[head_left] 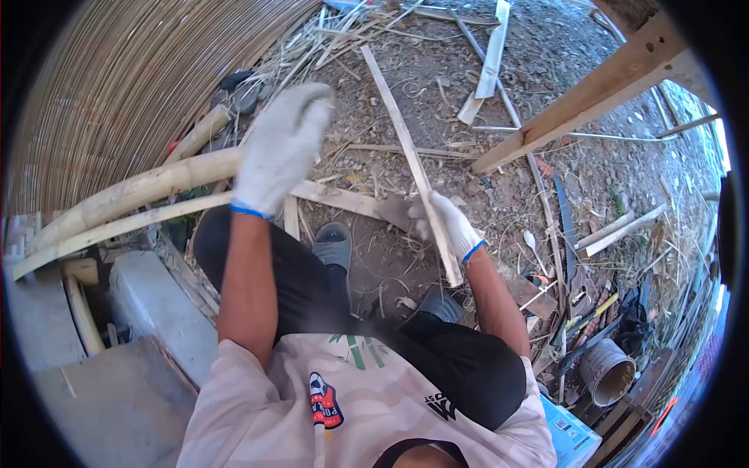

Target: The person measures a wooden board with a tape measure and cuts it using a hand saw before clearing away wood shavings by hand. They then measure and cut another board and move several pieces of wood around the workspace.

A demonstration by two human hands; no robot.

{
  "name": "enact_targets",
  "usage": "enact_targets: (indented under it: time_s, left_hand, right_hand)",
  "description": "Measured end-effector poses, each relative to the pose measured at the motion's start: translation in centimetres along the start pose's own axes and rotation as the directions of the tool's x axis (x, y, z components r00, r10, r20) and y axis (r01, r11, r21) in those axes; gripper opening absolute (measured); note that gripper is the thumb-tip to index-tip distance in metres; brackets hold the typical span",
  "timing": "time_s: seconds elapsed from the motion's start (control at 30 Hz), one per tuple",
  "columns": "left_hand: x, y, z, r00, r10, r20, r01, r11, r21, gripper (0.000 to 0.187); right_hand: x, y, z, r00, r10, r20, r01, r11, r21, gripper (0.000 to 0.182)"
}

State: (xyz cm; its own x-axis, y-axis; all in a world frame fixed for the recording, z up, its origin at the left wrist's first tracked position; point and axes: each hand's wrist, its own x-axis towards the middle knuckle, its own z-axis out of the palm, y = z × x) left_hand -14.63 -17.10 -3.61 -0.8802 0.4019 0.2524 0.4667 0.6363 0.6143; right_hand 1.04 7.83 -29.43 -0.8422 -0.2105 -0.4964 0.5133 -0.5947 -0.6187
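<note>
My right hand [449, 222], in a white glove with a blue cuff, is closed around a long split bamboo strip [406, 144]. The strip slants from the upper middle down past my wrist. A flat brown piece [396, 212] shows beside those fingers. My left hand [282, 148], gloved the same way and slightly blurred, is raised over a thick bamboo pole [175, 178] with its fingers apart and nothing seen in them. A pale split length [343, 200] lies across the ground between my hands, near my sandal [333, 246].
A wooden post [577, 93] slants in at the upper right. Bamboo offcuts [488, 70] and shavings litter the dirt. At the right lie a white spoon [532, 243], a dark saw-like blade [563, 218] and a bucket [607, 374]. Concrete blocks [164, 300] stand left.
</note>
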Motion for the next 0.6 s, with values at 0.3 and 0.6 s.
enact_targets:
  time_s: [0.3, 0.6]
  left_hand:
    - [-7.1, -5.0, 10.9, 0.913, -0.278, 0.300, 0.269, 0.961, 0.071, 0.050]
    - [-7.3, -5.0, 21.1, 0.648, -0.555, 0.522, 0.696, 0.709, -0.111, 0.089]
  right_hand:
    - [-5.8, -2.7, 1.8, 0.925, -0.334, -0.180, -0.090, 0.267, -0.959, 0.067]
    - [-7.4, 1.3, -0.3, 0.914, -0.381, -0.142, -0.240, -0.224, -0.944, 0.061]
